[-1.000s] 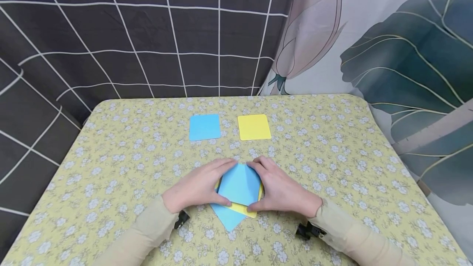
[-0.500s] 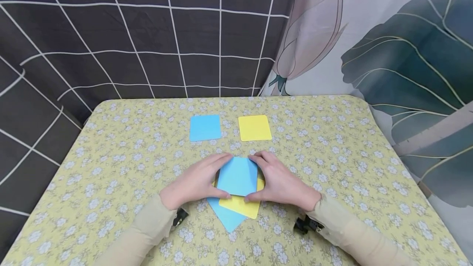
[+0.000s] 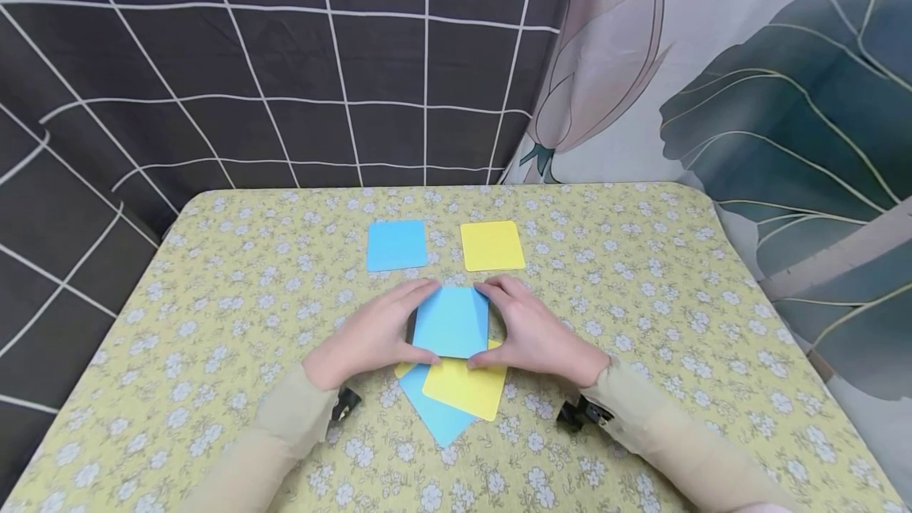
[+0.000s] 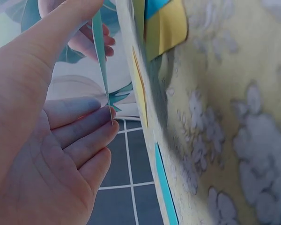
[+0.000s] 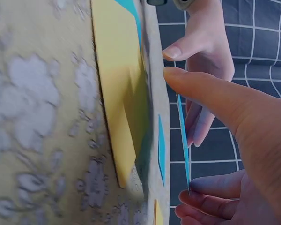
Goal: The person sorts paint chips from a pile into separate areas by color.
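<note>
A square blue card [image 3: 450, 323] is held between both hands. My left hand [image 3: 374, 335] pinches its left side, thumb at the near corner and fingers at the far one. On the other side my right hand [image 3: 530, 331] holds it the same way. Both wrist views show this blue card edge-on [image 5: 183, 136], raised off the table. Below and nearer me lies a loose pile: a yellow card [image 3: 466, 393] over a blue card [image 3: 438, 416], turned at different angles. A small yellow corner [image 3: 403, 369] peeks out near my left thumb; the rest of it is hidden.
Farther back on the flowered tablecloth [image 3: 249, 299] lie a blue square card [image 3: 397, 245] and, to its right, a yellow square card [image 3: 492, 245]. A dark gridded curtain [image 3: 285, 62] hangs behind the table, and a leaf-patterned curtain [image 3: 784, 125] at the right.
Both hands have moved the held blue card away from me, off the pile and slightly left. More of the yellow card beneath now shows. The two back cards stay put.
</note>
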Motion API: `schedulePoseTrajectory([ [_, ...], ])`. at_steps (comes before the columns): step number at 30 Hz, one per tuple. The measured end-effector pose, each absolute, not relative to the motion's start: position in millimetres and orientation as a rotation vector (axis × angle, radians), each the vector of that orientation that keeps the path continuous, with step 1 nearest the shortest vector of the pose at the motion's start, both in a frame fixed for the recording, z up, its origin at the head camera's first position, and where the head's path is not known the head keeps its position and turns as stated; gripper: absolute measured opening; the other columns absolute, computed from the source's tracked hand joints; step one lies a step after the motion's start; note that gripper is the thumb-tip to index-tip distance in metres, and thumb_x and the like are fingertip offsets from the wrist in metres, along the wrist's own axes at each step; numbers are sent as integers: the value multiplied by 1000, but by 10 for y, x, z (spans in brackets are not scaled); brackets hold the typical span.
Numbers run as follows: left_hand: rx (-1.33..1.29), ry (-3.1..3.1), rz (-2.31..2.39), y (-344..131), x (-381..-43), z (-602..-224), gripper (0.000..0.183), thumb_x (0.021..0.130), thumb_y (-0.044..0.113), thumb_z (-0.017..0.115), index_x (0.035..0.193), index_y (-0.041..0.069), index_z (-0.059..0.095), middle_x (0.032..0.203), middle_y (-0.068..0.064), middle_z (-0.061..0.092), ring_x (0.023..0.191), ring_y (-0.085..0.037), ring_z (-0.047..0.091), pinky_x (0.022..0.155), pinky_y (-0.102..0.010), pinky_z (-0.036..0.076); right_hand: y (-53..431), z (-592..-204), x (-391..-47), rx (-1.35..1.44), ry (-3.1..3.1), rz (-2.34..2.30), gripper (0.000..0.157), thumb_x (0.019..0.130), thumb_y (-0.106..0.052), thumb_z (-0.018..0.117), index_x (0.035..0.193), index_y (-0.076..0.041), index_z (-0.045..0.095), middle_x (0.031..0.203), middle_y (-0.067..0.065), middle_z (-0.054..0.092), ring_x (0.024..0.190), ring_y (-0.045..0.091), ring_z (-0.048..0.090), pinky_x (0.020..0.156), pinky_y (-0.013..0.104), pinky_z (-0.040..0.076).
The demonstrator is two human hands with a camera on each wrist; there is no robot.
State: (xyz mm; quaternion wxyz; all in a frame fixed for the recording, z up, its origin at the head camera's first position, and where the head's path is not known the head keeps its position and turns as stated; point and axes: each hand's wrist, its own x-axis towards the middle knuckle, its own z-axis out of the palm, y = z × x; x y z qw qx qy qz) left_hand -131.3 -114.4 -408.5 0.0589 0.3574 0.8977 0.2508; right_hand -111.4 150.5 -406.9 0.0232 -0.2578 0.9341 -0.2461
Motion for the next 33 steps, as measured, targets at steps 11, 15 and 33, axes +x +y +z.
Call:
schedulePoseTrajectory([
  [11,988,2731,808,-1196,-1531,-4070,108,73,44,92,156,3,38,157,-14,40,142,-32,40,115,-46,36,1424,-4023,-1388,-829,2893,-766,107,66,-50,94,146,5,49,137,13,51,121,26,51,104,41,47],
  [15,958,2736,825,-1225,-1594,-4064,106,74,41,92,156,2,37,157,-15,41,141,-32,41,114,-45,38,1381,-4009,-1492,-843,2878,-765,106,68,-49,93,147,5,48,138,14,50,122,26,50,105,40,47],
  [33,825,2749,885,-1426,-1848,-4004,103,76,29,91,155,-3,35,158,-21,37,141,-39,40,115,-50,35,1078,-4060,-1927,-858,2819,-790,105,72,-45,91,152,3,42,142,13,46,128,26,45,107,37,43],
])
